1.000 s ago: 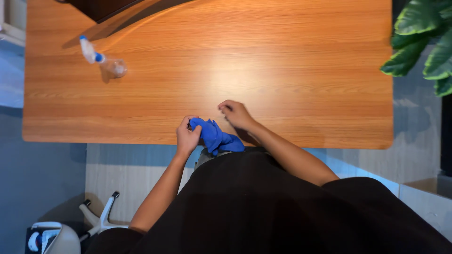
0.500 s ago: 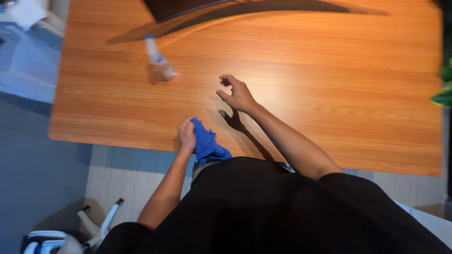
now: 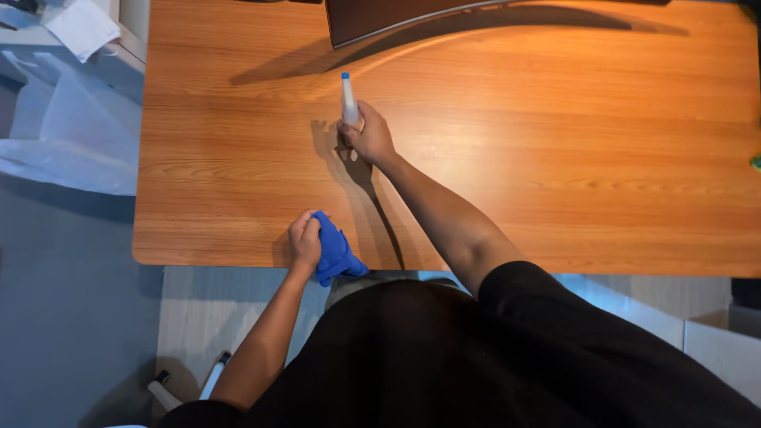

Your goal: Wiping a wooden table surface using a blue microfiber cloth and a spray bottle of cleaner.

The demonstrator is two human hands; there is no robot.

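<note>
Right hand [image 3: 369,139]: arm stretched forward across the desk [image 3: 555,158], fingers wrapped around a spray bottle [image 3: 349,99] whose white neck and blue tip stick up beyond the knuckles. Left hand [image 3: 305,240]: arm bent close to the body, fist clenched on a blue cloth [image 3: 334,254] at the desk's near edge, cloth bunched to its right. Dark monitor [image 3: 396,16] beyond the right hand. Wood-grain top. Grey floor and white plastic sheeting [image 3: 71,135] off to the left.
</note>
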